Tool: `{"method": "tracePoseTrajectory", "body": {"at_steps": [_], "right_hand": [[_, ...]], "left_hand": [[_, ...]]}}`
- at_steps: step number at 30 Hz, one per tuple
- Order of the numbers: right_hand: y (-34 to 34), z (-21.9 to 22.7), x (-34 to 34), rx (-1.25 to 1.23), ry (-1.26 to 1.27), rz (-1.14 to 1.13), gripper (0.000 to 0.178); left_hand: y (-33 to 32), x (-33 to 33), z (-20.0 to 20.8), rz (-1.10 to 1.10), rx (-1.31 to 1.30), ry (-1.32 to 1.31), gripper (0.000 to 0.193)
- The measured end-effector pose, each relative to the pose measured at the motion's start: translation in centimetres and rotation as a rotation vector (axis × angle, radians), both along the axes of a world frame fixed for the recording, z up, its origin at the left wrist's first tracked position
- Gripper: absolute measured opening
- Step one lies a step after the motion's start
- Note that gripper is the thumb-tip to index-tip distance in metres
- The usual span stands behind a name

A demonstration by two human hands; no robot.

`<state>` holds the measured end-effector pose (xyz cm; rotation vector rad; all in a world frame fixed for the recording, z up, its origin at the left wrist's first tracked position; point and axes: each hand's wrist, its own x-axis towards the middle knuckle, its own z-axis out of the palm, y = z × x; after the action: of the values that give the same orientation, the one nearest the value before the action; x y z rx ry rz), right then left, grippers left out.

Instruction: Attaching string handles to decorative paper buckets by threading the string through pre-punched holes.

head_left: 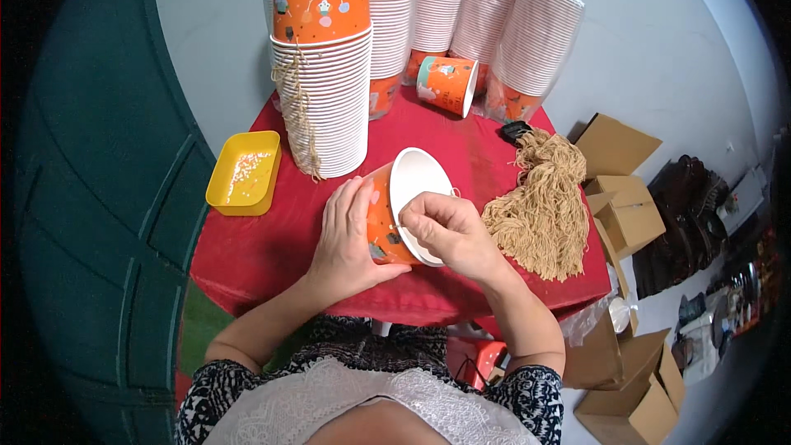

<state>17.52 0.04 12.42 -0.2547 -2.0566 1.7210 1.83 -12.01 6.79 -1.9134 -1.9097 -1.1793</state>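
Your collar [354,395] lies nearest. Your left hand [342,231] is clamped around the cup [414,181], tilted over the table [247,255]; your right hand [453,235] is pinched together at its mouth. Judged light, stiff, dentable: hold the wall gently.

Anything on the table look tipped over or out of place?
An orange paper cup lies on its side near the plastic-wrapped cup stacks, odd beside those standing columns. Tan strings dangle untidily down the nearest cup stack. I see no spill.
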Motion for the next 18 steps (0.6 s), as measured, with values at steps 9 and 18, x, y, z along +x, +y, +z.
{"method": "tracePoseTrajectory", "body": {"at_steps": [9, 18], "right_hand": [[-1.4, 0.6, -0.7, 0.211, -0.092, -0.128, 0.018], [-4.8, 1.1, -1.7, 1.364, 0.186, -0.43, 0.018]], "left_hand": [[-0.1, 0.1, -1.3, 0.062, 0.07, 0.033, 0.122], [-1.0, 1.6, -2.7, 0.294, 0.198, 0.059, 0.115]]}}
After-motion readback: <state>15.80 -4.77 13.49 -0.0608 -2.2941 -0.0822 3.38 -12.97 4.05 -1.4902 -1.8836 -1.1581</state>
